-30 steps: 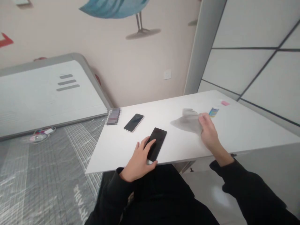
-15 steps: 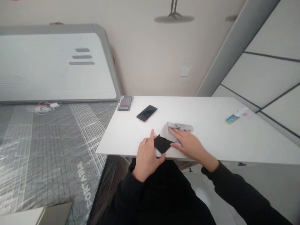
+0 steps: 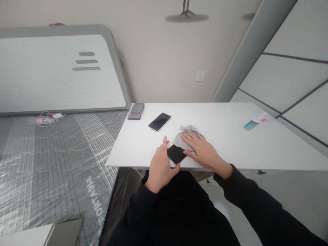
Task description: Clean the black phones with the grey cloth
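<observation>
A flat, black, rectangular object [image 3: 176,154] lies on the white table close to its front edge; I cannot tell its exact kind. My left hand [image 3: 160,167] braces its left side, fingers along the upper left edge and thumb by the near corner. Over its far right part lies a light grey cloth [image 3: 180,139], hiding that end. My right hand [image 3: 201,148] presses the cloth down with fingers laid out over it. Beyond the hands, a smartphone [image 3: 160,122] rests with its dark screen up.
The white table [image 3: 225,133] stands against the wall. A blurred-out small box [image 3: 136,111] sits at its back left corner. To the right lies a spray bottle [image 3: 252,123] with a blue and yellow label. A plastic-covered mattress [image 3: 61,164] extends on the left.
My right hand has shifted the cloth slightly up and left over the black object, and the cloth's far edge is now folded and blurred. The left hand keeps its hold.
</observation>
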Demonstrator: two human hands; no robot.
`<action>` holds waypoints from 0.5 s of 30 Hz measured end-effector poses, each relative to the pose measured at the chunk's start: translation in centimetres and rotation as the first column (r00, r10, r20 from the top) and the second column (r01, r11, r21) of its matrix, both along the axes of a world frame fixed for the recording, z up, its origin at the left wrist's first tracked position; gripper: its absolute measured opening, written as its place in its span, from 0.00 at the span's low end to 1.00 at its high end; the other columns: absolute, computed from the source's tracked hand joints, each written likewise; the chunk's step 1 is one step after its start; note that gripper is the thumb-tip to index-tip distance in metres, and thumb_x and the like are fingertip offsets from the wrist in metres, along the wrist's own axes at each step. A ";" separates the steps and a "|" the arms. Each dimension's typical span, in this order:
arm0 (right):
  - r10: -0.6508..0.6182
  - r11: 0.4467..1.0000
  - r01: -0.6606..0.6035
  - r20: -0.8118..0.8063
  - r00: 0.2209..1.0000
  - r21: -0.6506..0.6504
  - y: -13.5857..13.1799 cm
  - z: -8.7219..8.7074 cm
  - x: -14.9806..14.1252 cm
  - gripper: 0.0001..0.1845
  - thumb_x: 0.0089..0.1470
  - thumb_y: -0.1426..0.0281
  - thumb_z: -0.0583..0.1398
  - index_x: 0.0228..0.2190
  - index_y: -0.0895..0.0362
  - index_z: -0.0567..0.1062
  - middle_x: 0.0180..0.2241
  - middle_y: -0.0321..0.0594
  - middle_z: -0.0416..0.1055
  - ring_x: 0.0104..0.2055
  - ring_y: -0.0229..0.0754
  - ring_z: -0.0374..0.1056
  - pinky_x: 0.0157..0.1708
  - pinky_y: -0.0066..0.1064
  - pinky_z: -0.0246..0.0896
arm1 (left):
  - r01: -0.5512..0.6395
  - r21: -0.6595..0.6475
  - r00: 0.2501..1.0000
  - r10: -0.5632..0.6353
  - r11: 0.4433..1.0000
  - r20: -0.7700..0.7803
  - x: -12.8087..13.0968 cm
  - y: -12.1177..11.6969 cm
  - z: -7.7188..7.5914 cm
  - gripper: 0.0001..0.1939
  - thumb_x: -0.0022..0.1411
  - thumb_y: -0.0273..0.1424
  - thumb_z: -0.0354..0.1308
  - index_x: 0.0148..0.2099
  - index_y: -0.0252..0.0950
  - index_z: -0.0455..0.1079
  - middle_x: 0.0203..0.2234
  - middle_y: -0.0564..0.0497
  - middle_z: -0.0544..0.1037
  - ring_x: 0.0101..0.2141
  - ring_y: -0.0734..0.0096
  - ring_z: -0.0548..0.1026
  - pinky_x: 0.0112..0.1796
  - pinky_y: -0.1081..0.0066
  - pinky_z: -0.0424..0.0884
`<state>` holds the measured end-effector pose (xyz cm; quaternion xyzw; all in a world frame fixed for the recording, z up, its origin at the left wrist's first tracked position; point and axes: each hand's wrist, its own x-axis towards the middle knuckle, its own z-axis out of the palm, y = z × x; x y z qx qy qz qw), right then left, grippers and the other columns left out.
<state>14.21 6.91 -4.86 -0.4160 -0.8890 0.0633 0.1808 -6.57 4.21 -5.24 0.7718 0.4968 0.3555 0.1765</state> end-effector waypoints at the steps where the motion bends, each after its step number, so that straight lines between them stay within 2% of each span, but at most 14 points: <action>1: -0.001 1.000 0.001 -0.005 1.000 0.002 0.0 0.0 -0.1 0.46 0.66 0.41 0.47 0.70 0.61 0.58 0.69 0.58 0.60 0.72 0.63 0.54 0.68 0.66 0.48 | 0.006 0.023 1.000 -0.007 1.000 0.017 -0.1 0.0 -0.1 0.59 0.56 0.30 0.66 0.77 0.35 0.30 0.68 0.33 0.62 0.64 0.46 0.66 0.62 0.50 0.67; 4: 0.158 0.987 -0.156 0.030 0.987 -0.045 0.0 0.4 -0.2 0.55 0.55 0.32 0.55 0.70 0.55 0.59 0.69 0.47 0.61 0.71 0.57 0.56 0.70 0.53 0.51 | -0.005 0.054 0.999 0.003 0.999 0.038 -0.2 0.1 -0.3 0.59 0.55 0.28 0.67 0.76 0.34 0.31 0.71 0.30 0.55 0.69 0.44 0.60 0.64 0.48 0.64; 5: 0.132 0.990 -0.130 0.039 0.990 -0.049 0.1 0.6 -0.1 0.50 0.58 0.35 0.54 0.69 0.52 0.62 0.68 0.45 0.64 0.70 0.56 0.58 0.69 0.52 0.53 | -0.006 0.051 0.999 0.004 0.999 0.039 -0.2 0.1 -0.3 0.59 0.55 0.28 0.67 0.76 0.35 0.31 0.72 0.30 0.54 0.68 0.43 0.62 0.64 0.48 0.65; 7: -0.001 1.000 0.001 0.014 1.000 -0.028 0.2 0.9 0.2 0.41 0.68 0.43 0.48 0.69 0.57 0.62 0.67 0.53 0.63 0.70 0.61 0.57 0.67 0.62 0.53 | 0.003 0.032 0.999 -0.004 0.999 0.044 -0.2 0.1 -0.2 0.61 0.55 0.30 0.68 0.76 0.36 0.28 0.72 0.30 0.54 0.64 0.45 0.68 0.61 0.50 0.69; 8: -0.028 0.999 0.028 0.007 1.000 -0.026 0.2 0.9 0.2 0.42 0.69 0.44 0.46 0.69 0.59 0.60 0.68 0.56 0.62 0.71 0.63 0.55 0.67 0.64 0.51 | 0.008 0.021 0.999 -0.009 1.000 0.046 -0.2 0.1 -0.1 0.61 0.55 0.30 0.68 0.76 0.37 0.28 0.72 0.30 0.54 0.63 0.46 0.69 0.61 0.50 0.70; 9: -0.009 0.999 0.009 0.005 1.000 -0.031 0.2 0.9 0.3 0.45 0.66 0.41 0.48 0.69 0.59 0.61 0.68 0.55 0.61 0.72 0.62 0.54 0.67 0.62 0.52 | 0.010 0.010 0.999 -0.011 1.000 0.045 -0.2 0.0 -0.1 0.61 0.55 0.29 0.68 0.76 0.37 0.27 0.72 0.30 0.54 0.63 0.46 0.69 0.61 0.50 0.69; 11: 0.176 0.982 -0.175 0.012 0.984 -0.070 0.1 0.7 0.3 0.57 0.57 0.32 0.52 0.71 0.59 0.56 0.70 0.51 0.58 0.73 0.58 0.53 0.70 0.54 0.50 | 0.000 -0.003 0.999 0.000 1.000 0.043 -0.3 0.0 0.0 0.61 0.55 0.28 0.67 0.76 0.38 0.26 0.72 0.31 0.54 0.67 0.44 0.64 0.64 0.49 0.65; 12: 0.233 0.970 -0.232 0.011 0.972 -0.076 0.0 0.5 0.4 0.57 0.56 0.32 0.52 0.71 0.58 0.55 0.70 0.49 0.58 0.72 0.57 0.54 0.71 0.54 0.48 | -0.004 -0.009 0.999 0.004 1.000 0.043 -0.3 0.0 0.0 0.62 0.55 0.28 0.67 0.76 0.37 0.26 0.72 0.32 0.54 0.67 0.44 0.64 0.64 0.48 0.64; 13: 0.204 0.977 -0.203 0.009 0.979 -0.068 0.0 0.4 0.4 0.51 0.60 0.34 0.51 0.71 0.54 0.57 0.69 0.46 0.61 0.71 0.56 0.56 0.71 0.54 0.48 | -0.004 -0.015 0.999 0.005 1.000 0.044 -0.3 0.0 0.0 0.62 0.55 0.29 0.67 0.76 0.38 0.26 0.72 0.32 0.54 0.66 0.44 0.66 0.64 0.48 0.65; 15: -0.001 1.000 0.000 -0.016 1.000 -0.028 0.1 0.1 0.5 0.43 0.68 0.42 0.47 0.71 0.55 0.57 0.68 0.51 0.62 0.71 0.59 0.56 0.70 0.61 0.47 | -0.001 -0.027 0.999 0.003 1.000 0.052 -0.4 0.0 0.0 0.63 0.55 0.31 0.69 0.77 0.38 0.26 0.72 0.31 0.54 0.60 0.47 0.72 0.61 0.49 0.69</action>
